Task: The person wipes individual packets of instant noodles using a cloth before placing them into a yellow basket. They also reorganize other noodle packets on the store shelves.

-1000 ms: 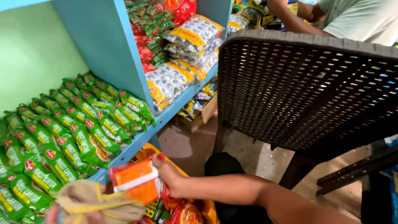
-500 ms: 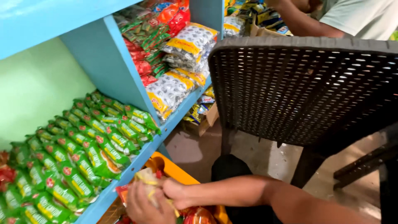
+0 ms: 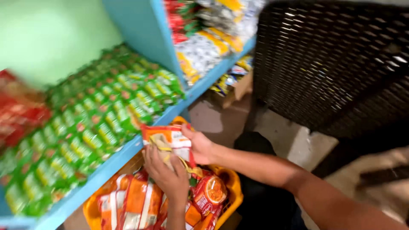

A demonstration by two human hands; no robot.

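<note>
The orange snack packet, held above the yellow basket of packets, looks light, soft and crinkly, best pinched by its edges. The right hand grips its side and the left hand clasps its bottom. Half a second ago it sat lower, nearer the basket.

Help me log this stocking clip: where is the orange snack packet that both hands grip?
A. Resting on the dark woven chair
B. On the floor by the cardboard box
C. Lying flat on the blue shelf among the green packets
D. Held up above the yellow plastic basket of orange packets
D: both the left hand and the right hand hold the orange snack packet in the air over the yellow plastic basket, below the blue shelf edge.
</note>
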